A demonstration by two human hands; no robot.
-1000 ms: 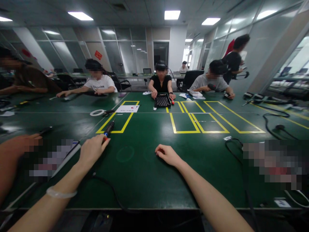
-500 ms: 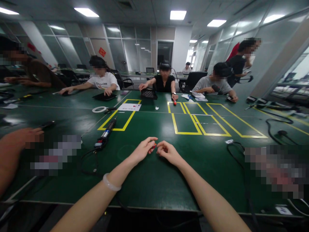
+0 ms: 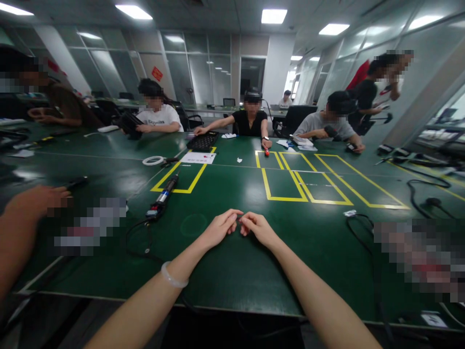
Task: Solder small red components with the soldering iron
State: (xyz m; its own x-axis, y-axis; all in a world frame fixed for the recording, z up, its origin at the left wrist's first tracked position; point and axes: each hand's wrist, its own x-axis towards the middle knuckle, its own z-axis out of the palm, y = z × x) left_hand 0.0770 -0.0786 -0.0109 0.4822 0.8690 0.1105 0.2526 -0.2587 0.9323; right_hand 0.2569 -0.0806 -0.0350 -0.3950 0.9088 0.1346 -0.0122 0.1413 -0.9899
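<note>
The left hand (image 3: 220,229) and the right hand (image 3: 257,229) meet above the near part of the table (image 3: 232,286), in front of the body. The fingers of both are bent and the fingertips come very near to each other; whether they touch, or whether something small is pinched there, I cannot tell. Such a closed pose would suit handling of a small part, but no part is clearly seen.

The nearest tool is the electric screwdriver (image 3: 162,196). It lies on the table to the left of the hands, apart from them, over one corner of a yellow tape frame (image 3: 198,178). Its tip points to the far side, and its cable (image 3: 127,238) bends back from the near end, probably so that the body of the tool is easy to grasp by the left hand.

Farther away, a printed sheet (image 3: 198,158) lies at this frame, beside a black tray (image 3: 202,141). A person (image 3: 250,122) across the table reaches to the tray with one hand; the other hand is at a red-handled tool (image 3: 267,152).
</note>
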